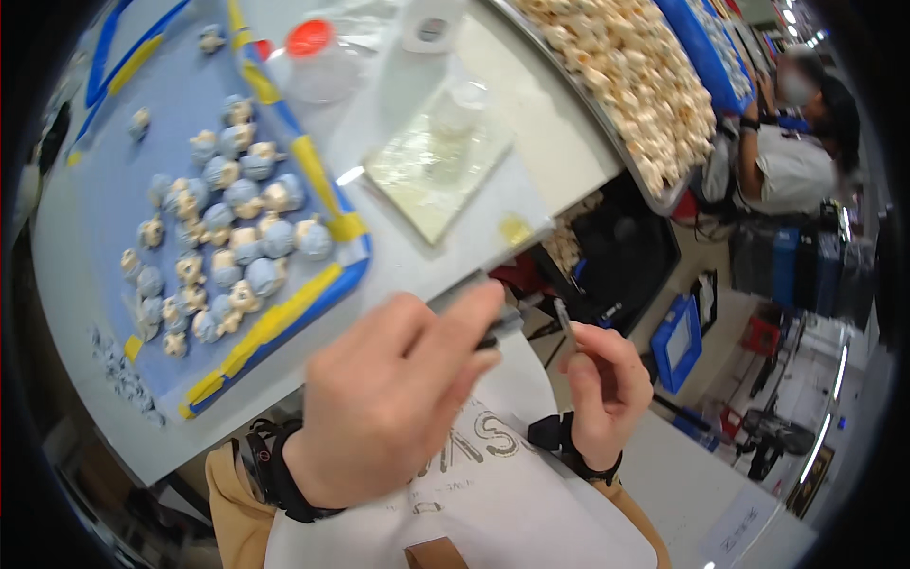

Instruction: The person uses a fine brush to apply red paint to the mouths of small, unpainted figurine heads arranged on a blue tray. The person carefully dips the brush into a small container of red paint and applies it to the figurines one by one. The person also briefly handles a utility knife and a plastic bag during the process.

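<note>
My right hand (pixel 611 394) pinches a thin, narrow metal-looking piece (pixel 565 321) between thumb and fingers, its tip pointing up. My left hand (pixel 393 394) is raised to its left, in front of the table's near edge, with the index finger stretched forward. That hand is blurred, and dark grey parts (pixel 491 332) show around its fingertips; whether it holds them I cannot make out. Beyond the left hand, a blue tray (pixel 284 353) with yellow tape on its rim carries many small round blue-and-cream pieces (pixel 245 199).
On the white table (pixel 398 261) lies a flat board wrapped in clear film (pixel 438 161), near a clear jar with an orange top (pixel 318 62). A large tray of cream-coloured pieces (pixel 626 85) stands at the far right. Another person (pixel 796 166) sits beyond it; a blue crate (pixel 677 343) is below.
</note>
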A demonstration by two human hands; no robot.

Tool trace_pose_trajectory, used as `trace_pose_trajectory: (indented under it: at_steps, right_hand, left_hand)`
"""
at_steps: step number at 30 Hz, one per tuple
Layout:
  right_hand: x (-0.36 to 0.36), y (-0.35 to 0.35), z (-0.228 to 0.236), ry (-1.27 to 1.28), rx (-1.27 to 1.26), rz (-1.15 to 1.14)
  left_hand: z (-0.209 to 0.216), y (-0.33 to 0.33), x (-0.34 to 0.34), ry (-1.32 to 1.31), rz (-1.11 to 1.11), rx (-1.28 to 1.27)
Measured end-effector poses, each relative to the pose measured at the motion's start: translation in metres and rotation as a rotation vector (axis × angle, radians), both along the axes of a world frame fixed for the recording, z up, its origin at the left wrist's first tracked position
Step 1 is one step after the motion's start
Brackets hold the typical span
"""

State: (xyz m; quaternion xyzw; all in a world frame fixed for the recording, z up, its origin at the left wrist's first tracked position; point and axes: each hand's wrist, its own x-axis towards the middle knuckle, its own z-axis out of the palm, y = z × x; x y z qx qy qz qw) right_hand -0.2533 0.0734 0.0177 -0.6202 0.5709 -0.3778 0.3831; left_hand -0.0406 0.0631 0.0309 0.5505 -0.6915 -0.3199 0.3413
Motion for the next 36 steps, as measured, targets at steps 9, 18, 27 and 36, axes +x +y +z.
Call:
trace_pose_trajectory:
  at_steps: [9,18,27,36]
  right_hand:
    - [-0.003,-0.007,0.003,-0.167,0.208,0.05]
    - [-0.002,-0.007,-0.007,-0.44,0.247,0.033]
    - [0.018,-0.016,-0.008,-0.665,0.384,0.227]
    - [0.025,-0.015,-0.009,-0.725,0.409,0.229]
  left_hand:
    - [-0.01,-0.007,-0.017,0.013,-0.11,0.057]
    - [-0.016,-0.007,-0.018,0.103,-0.059,0.077]
    - [-0.015,-0.014,-0.03,0.727,0.076,0.414]
    - [-0.016,-0.01,-0.034,1.036,0.183,0.422]
